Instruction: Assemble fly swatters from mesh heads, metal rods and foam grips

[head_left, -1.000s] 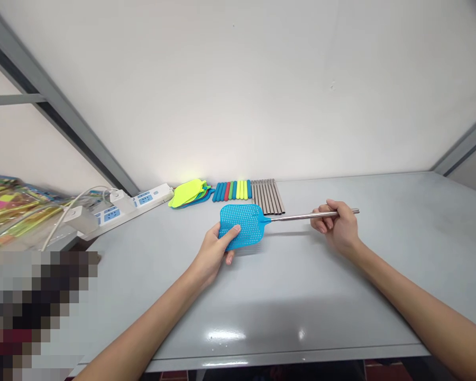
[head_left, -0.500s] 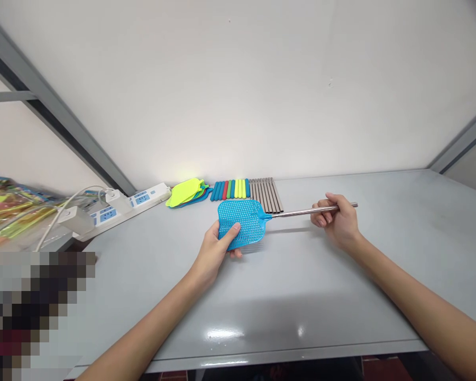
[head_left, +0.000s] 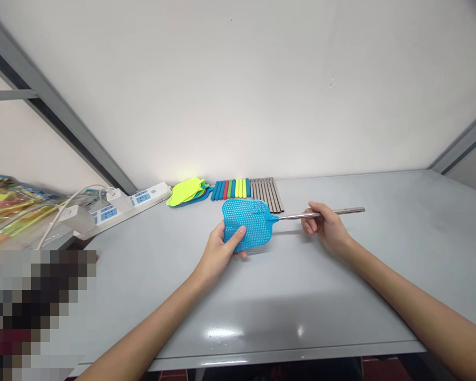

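A blue mesh fly swatter head is pinched at its left edge by my left hand, thumb on top and fingers beneath. From its neck a metal rod runs to the right. My right hand is closed around the middle of that rod, whose bare end sticks out past the hand. Swatter and rod are held above the table. Behind them lie a row of coloured handle grips, a row of metal rods and a stack of swatter heads, yellow on top.
At the left, a white power strip holds plugged-in adapters with cables. Beyond it are bagged colourful items. A white wall bounds the grey table at the back. A blurred patch covers the lower left.
My right hand has slid left along the rod toward the swatter head, so more of the rod's end shows. The swatter and my left hand have shifted slightly right.
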`<state>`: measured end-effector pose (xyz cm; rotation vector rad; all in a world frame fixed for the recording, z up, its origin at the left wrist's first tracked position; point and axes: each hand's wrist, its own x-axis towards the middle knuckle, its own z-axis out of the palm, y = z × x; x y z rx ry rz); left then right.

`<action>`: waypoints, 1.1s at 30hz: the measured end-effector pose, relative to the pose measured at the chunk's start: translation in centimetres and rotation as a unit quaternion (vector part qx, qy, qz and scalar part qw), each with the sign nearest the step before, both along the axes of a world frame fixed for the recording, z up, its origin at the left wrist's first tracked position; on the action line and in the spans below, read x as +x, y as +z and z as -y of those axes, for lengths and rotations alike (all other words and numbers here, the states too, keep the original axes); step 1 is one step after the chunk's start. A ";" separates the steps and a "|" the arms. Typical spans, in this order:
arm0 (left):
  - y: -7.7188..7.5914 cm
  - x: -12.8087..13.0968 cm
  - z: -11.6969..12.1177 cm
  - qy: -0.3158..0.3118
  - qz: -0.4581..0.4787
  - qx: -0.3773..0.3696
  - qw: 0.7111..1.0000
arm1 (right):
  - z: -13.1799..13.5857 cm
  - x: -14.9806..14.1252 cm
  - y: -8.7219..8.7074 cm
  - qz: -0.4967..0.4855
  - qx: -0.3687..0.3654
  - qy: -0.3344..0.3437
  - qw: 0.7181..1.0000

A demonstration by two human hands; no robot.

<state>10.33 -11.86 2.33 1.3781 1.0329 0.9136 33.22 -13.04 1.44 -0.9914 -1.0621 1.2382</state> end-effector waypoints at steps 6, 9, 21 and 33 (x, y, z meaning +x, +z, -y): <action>0.2 -0.3 -0.1 0.002 0.000 0.003 1.000 | 0.0 0.0 0.0 0.005 -0.008 0.019 1.000; 0.2 -0.2 -0.1 -0.001 -0.003 0.004 1.000 | -0.1 0.0 0.0 0.009 -0.010 0.020 1.000; 0.3 -0.3 -0.1 -0.011 -0.019 0.025 0.999 | 0.4 -0.5 -0.1 0.056 -0.062 0.152 0.985; 0.4 -0.4 0.0 -0.016 -0.020 0.007 1.000 | 0.2 -0.9 -0.4 0.044 -0.072 0.168 0.982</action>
